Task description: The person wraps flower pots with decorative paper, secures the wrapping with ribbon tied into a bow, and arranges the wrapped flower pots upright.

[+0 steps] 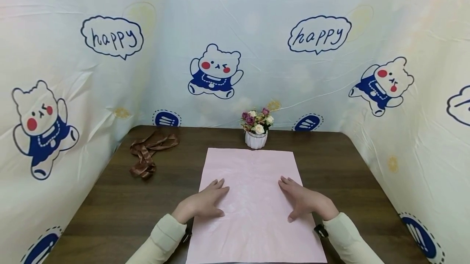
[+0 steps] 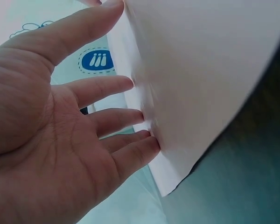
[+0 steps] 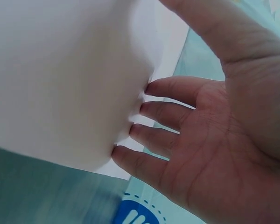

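Observation:
A large pale pink sheet of paper [image 1: 253, 198] lies flat on the dark wooden table, its near edge by the bottom of the head view. On its left part rests my left hand [image 1: 207, 200], fingers spread and fingertips touching the paper. My right hand [image 1: 304, 198] touches the right part the same way, thumb apart from the fingers. Both wrist views show the fingertips of the left hand [image 2: 79, 121] and the right hand [image 3: 196, 126] pressing on the sheet, with palms raised off it. Neither hand grips anything.
Behind the sheet stands a small white pot of artificial flowers [image 1: 256, 129]. A brown satin ribbon [image 1: 147, 154] lies loosely heaped at the table's back left. A printed cloth [image 1: 235, 23] hangs around the back and sides of the table [image 1: 345, 166].

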Action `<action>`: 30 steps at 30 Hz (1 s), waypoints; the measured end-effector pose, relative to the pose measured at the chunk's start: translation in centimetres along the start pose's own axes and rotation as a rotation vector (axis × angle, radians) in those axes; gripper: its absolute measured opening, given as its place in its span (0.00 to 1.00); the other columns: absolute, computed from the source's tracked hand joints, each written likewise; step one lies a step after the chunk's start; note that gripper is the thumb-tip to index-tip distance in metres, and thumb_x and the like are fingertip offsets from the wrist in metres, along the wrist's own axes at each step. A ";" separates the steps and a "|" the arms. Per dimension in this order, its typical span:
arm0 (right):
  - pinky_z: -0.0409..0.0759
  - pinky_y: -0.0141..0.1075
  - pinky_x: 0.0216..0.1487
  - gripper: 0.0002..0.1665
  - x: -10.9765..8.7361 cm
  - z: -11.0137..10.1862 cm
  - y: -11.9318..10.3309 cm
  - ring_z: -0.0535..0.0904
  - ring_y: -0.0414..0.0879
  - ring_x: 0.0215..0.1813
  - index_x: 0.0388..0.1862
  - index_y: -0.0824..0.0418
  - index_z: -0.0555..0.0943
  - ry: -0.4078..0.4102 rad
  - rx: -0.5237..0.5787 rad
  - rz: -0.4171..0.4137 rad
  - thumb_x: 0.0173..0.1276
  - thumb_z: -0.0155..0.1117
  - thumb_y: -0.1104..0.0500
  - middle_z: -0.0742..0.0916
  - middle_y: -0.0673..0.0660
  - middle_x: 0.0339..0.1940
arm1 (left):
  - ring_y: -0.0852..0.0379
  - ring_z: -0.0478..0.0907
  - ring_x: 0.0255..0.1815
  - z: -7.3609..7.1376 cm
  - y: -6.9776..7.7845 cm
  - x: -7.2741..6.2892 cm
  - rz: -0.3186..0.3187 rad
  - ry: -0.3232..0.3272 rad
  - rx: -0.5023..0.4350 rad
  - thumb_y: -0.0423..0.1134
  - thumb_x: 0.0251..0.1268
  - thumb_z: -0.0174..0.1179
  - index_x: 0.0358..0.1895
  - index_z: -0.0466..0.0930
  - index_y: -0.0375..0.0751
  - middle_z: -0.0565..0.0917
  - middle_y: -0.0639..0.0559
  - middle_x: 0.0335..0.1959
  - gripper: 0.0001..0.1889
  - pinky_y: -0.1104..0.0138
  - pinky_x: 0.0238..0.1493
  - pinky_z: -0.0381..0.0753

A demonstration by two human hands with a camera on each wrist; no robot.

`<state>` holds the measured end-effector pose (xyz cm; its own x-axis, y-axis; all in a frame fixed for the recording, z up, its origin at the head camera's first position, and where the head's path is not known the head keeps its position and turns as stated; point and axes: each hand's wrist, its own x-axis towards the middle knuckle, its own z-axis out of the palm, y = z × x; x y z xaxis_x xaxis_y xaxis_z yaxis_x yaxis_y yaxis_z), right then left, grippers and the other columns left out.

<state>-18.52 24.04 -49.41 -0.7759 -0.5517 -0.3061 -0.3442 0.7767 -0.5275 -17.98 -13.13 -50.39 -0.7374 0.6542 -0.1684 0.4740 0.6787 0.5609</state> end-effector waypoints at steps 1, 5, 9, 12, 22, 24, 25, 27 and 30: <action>0.53 0.65 0.76 0.67 0.0 0.0 0.1 0.46 0.72 0.81 0.78 0.74 0.58 -0.001 -0.001 -0.002 0.46 0.87 0.55 0.56 0.72 0.82 | 0.25 0.48 0.79 0.0 0.0 0.0 0.000 0.001 0.001 0.37 0.61 0.72 0.73 0.65 0.27 0.56 0.24 0.78 0.39 0.41 0.76 0.56; 0.53 0.65 0.76 0.67 -0.1 0.1 0.2 0.46 0.71 0.82 0.78 0.73 0.58 -0.002 -0.006 -0.007 0.46 0.87 0.54 0.56 0.72 0.82 | 0.25 0.49 0.79 0.0 0.0 0.0 0.005 0.005 0.009 0.37 0.61 0.72 0.73 0.66 0.27 0.56 0.24 0.77 0.39 0.41 0.76 0.56; 0.54 0.65 0.75 0.66 -0.2 0.2 0.1 0.48 0.72 0.81 0.78 0.73 0.59 0.005 -0.021 -0.013 0.47 0.87 0.55 0.57 0.73 0.81 | 0.25 0.50 0.79 -0.1 0.1 0.0 0.009 -0.001 0.018 0.37 0.61 0.72 0.72 0.67 0.26 0.57 0.24 0.77 0.38 0.41 0.76 0.57; 0.55 0.65 0.75 0.63 -0.5 0.4 -0.3 0.51 0.73 0.80 0.77 0.74 0.60 0.010 -0.069 -0.034 0.48 0.86 0.57 0.59 0.74 0.80 | 0.26 0.51 0.79 -0.4 0.3 0.1 -0.004 -0.021 0.032 0.38 0.63 0.71 0.72 0.67 0.27 0.58 0.25 0.77 0.37 0.42 0.76 0.57; 0.59 0.61 0.74 0.63 -2.6 1.3 -2.3 0.53 0.69 0.81 0.78 0.69 0.62 -0.027 -0.131 -0.104 0.46 0.87 0.56 0.61 0.71 0.81 | 0.43 0.81 0.48 -2.9 0.2 2.3 0.062 -0.040 0.174 0.39 0.66 0.68 0.45 0.78 0.33 0.83 0.42 0.42 0.14 0.54 0.52 0.79; 0.60 0.60 0.75 0.64 -3.1 1.5 -2.7 0.54 0.68 0.81 0.78 0.68 0.63 -0.033 -0.120 -0.113 0.45 0.87 0.55 0.61 0.70 0.81 | 0.43 0.81 0.49 -3.5 0.2 2.8 0.043 -0.050 0.141 0.40 0.68 0.66 0.53 0.78 0.29 0.84 0.39 0.47 0.18 0.53 0.54 0.79; 0.60 0.59 0.75 0.64 -3.3 1.6 -2.8 0.55 0.67 0.81 0.78 0.67 0.63 -0.036 -0.121 -0.118 0.44 0.88 0.55 0.61 0.69 0.81 | 0.42 0.82 0.52 -3.9 0.2 3.1 0.025 -0.050 0.121 0.40 0.69 0.65 0.57 0.78 0.27 0.84 0.38 0.50 0.21 0.52 0.57 0.79; 0.61 0.56 0.76 0.65 -3.7 1.8 -3.0 0.56 0.66 0.81 0.78 0.66 0.63 -0.042 -0.126 -0.125 0.43 0.88 0.54 0.62 0.68 0.81 | 0.43 0.81 0.57 -4.4 0.1 3.6 -0.010 -0.051 0.082 0.40 0.70 0.64 0.65 0.74 0.27 0.83 0.36 0.56 0.26 0.50 0.61 0.78; 0.62 0.52 0.76 0.66 -4.3 2.2 -3.3 0.57 0.65 0.81 0.79 0.64 0.63 -0.053 -0.125 -0.139 0.43 0.88 0.55 0.63 0.67 0.81 | 0.48 0.82 0.50 -5.2 -0.1 4.6 -0.064 -0.069 0.026 0.42 0.70 0.64 0.68 0.73 0.28 0.84 0.37 0.53 0.28 0.52 0.55 0.80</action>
<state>-12.92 23.14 -48.09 -0.6884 -0.6692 -0.2797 -0.5120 0.7215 -0.4662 -23.93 -11.88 -47.04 -0.7322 0.6300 -0.2588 0.4401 0.7277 0.5261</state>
